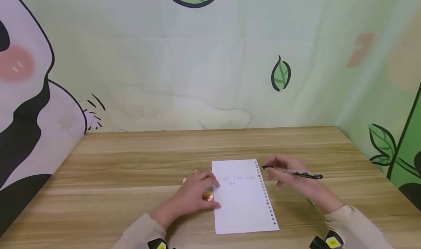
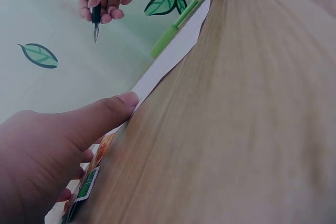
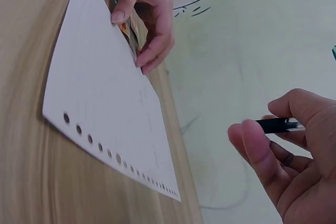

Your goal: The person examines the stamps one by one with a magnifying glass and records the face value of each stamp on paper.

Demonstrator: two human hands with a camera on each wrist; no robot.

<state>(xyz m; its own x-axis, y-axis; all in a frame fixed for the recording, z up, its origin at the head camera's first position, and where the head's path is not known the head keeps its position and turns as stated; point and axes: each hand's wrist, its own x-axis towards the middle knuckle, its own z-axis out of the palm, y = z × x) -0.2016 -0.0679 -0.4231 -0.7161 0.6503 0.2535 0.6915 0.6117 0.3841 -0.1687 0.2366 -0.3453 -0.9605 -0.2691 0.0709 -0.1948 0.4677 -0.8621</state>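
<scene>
A sheet of lined loose-leaf paper [image 1: 245,208] lies on the wooden table, its punched holes along the right edge and a few handwritten marks in its upper half. My left hand [image 1: 194,192] rests at its left edge, thumb and fingertips touching the paper. Partly hidden beneath that hand is an orange and green printed packet [image 2: 88,184]. My right hand [image 1: 292,172] pinches a black pen [image 1: 304,174] beside the upper right edge. In the left wrist view the metal tip of the pen is raised off the sheet.
A light green stick-like object [image 2: 167,40] lies on the table right of the paper, mostly behind my right forearm in the head view. A printed cloth backdrop [image 1: 210,66] with leaves stands along the far edge of the table [image 1: 138,150].
</scene>
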